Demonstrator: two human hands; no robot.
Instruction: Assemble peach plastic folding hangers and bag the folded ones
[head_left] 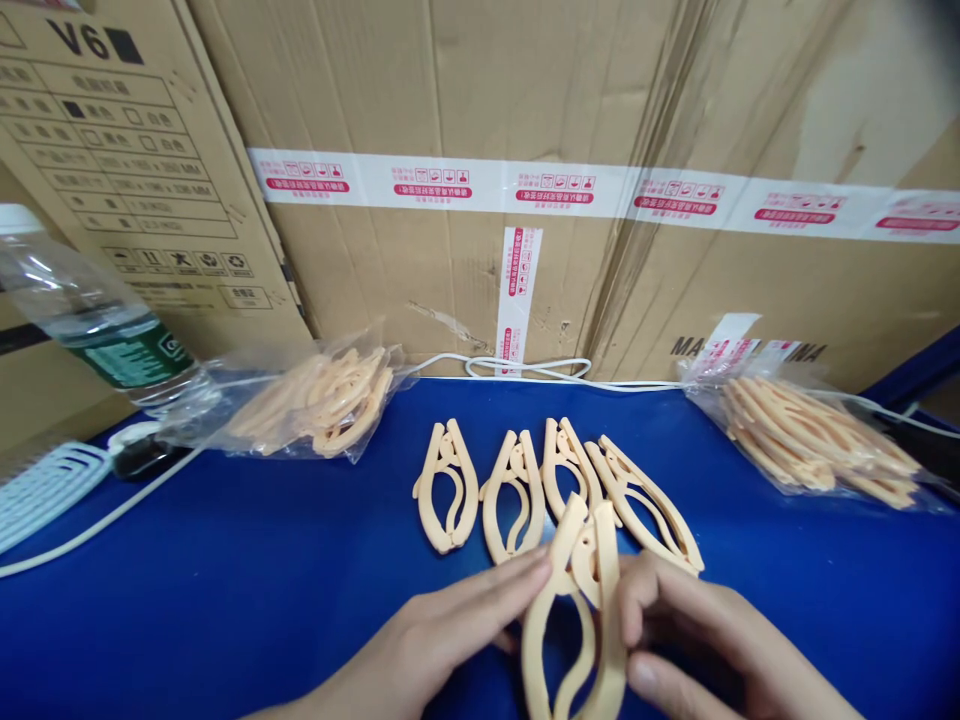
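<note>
A beige plastic folding hanger (616, 640), folded up with its hook curled inside, stands upright between my hands near the bottom of the view. My left hand (442, 625) presses its straight fingers along the hanger's left arm, with the thumb mostly hidden. On the other side, my right hand (701, 625) grips the right arm between bent fingers and thumb. Just beyond lie several more folded hangers in a row on the blue surface (285, 590), among them the leftmost hanger (470, 480) and the slanted rightmost hanger (679, 530). The held one partly covers those behind it.
Clear bags of beige hangers lie at left (352, 395) and right (817, 430). A water bottle (135, 350) stands far left, near a pale slotted object (52, 490). White cable (529, 370) runs along the back, before large cardboard boxes (450, 90).
</note>
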